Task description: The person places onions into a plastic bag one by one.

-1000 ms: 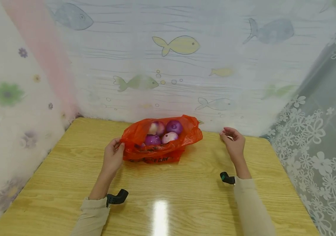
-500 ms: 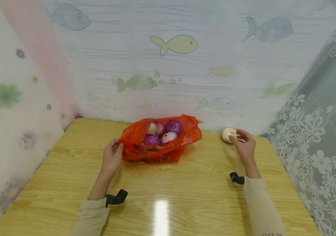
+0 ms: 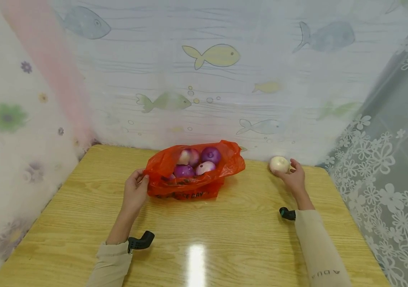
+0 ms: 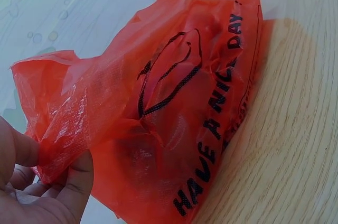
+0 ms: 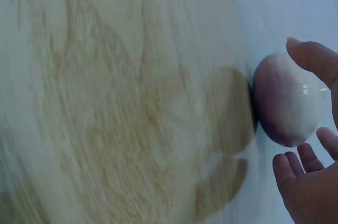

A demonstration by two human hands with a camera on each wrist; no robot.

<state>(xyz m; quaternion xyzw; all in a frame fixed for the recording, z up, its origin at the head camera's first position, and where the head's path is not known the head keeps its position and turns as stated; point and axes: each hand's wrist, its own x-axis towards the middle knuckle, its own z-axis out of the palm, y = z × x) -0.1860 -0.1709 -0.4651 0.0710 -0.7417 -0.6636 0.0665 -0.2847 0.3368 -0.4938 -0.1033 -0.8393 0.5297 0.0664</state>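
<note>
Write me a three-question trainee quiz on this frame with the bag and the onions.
1. True or false: the left hand pinches the edge of the orange bag.
2. Which thing is the right hand at? A. a purple onion in the bag B. the pale onion on the table C. a knife
3. Fill in: the bag's print reads "HAVE A NICE ___".

Key: 1 true; 2 B; 3 DAY.
</note>
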